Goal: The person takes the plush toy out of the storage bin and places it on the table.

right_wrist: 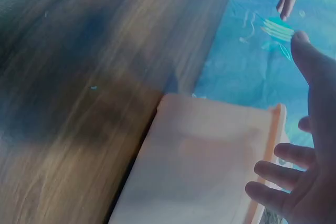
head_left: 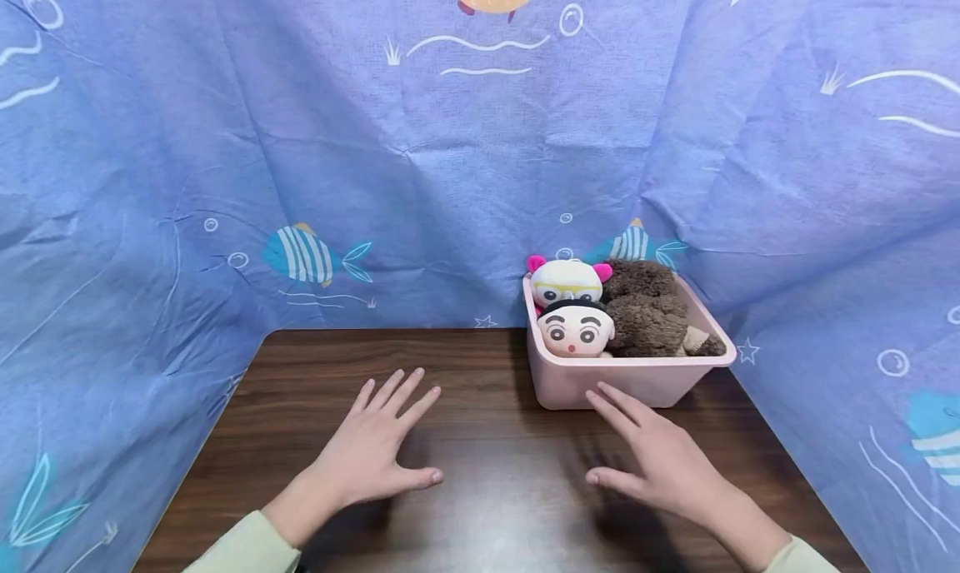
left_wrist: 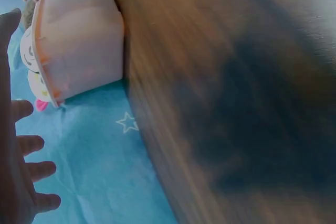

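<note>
A pink plastic bin (head_left: 615, 383) stands at the back right of the wooden table, filled with plush toys. Inside it are a white plush with pink ears (head_left: 567, 280), a plush head with black hair and thick eyebrows (head_left: 576, 330), and a brown furry plush (head_left: 648, 311). My left hand (head_left: 375, 444) hovers over the table left of the bin, fingers spread, holding nothing. In front of the bin is my right hand (head_left: 663, 460), its fingers extended and also holding nothing. The right wrist view shows those fingers (right_wrist: 278, 174) near the bin's side; whether they touch it, I cannot tell.
A dark wood-grain table (head_left: 480, 473) lies beneath both hands. Blue cloth (head_left: 450, 181) printed with fish, stars and waves hangs behind the table and along both sides. The bin's back is close to this cloth.
</note>
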Tool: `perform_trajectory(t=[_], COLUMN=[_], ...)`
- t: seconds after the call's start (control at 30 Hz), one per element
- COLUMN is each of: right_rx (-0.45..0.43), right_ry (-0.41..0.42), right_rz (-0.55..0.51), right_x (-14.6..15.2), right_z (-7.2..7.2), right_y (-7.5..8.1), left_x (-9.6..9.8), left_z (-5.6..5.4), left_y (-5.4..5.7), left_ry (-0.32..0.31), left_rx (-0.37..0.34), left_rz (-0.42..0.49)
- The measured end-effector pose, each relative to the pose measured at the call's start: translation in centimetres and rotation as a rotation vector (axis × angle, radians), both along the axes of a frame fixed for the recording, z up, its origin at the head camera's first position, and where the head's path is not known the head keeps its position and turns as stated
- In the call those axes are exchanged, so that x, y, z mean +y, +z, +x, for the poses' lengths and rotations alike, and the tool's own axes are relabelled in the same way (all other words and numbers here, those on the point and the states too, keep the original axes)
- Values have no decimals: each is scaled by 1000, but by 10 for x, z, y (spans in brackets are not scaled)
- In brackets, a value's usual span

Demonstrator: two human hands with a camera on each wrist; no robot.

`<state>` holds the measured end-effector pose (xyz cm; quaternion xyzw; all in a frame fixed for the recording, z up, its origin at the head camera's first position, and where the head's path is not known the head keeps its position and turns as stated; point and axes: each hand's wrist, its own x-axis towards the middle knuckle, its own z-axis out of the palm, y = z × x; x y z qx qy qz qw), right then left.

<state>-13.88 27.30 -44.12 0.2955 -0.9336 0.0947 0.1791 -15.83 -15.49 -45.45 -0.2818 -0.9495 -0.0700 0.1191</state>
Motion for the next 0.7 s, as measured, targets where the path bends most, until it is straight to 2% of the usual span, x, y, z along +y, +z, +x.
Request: perform_trajectory(t=[0.23, 0.53, 0.7], right_rx=[-61, -151, -267], right_ry=[-157, -306, -355], right_rz=[-245, -603, -861], right_x=[13, 30, 39], right_z=[-4, -13, -18], right_y=[7, 6, 5], left_x=[17, 47, 66], left_z=[-27, -68, -94], left_y=[19, 42, 52], left_ry=[-29, -68, -103], left_rx=[27, -74, -151], left_rz=[84, 287, 380])
